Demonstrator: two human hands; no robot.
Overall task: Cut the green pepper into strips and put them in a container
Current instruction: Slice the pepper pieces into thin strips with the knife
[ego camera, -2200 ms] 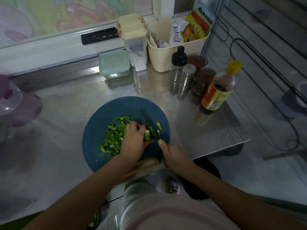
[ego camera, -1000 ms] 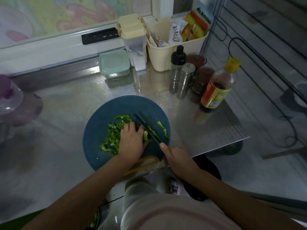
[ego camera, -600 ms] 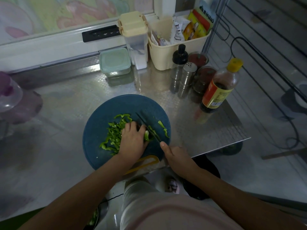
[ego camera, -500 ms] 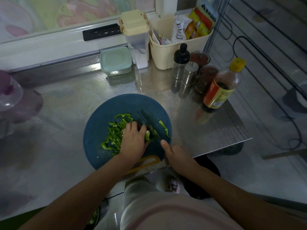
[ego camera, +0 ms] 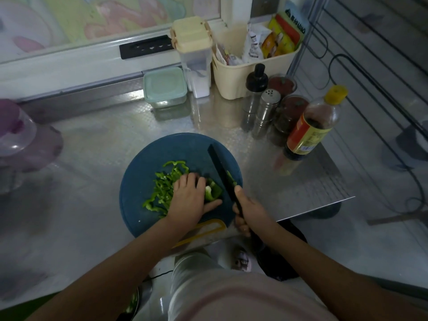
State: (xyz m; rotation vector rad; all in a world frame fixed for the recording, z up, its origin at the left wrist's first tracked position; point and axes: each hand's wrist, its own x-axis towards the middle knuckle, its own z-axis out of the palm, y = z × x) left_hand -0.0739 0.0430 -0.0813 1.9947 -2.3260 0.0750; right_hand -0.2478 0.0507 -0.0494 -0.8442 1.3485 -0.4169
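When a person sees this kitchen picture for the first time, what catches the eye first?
The round blue cutting board in the middle of the steel counter draws the eye first, with bright green pepper strips on its left part. The left hand holds the uncut pepper piece and the right hand grips a black knife beside it. A yellow-capped bottle stands at the right.

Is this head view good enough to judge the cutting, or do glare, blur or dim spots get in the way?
Head view: dim overall, brightest at the window; glare on the steel counter beside the teal container; wide-angle bending toward the edges; purple container at the left margin soft; knife, pepper strips, left hand and right hand are readable.
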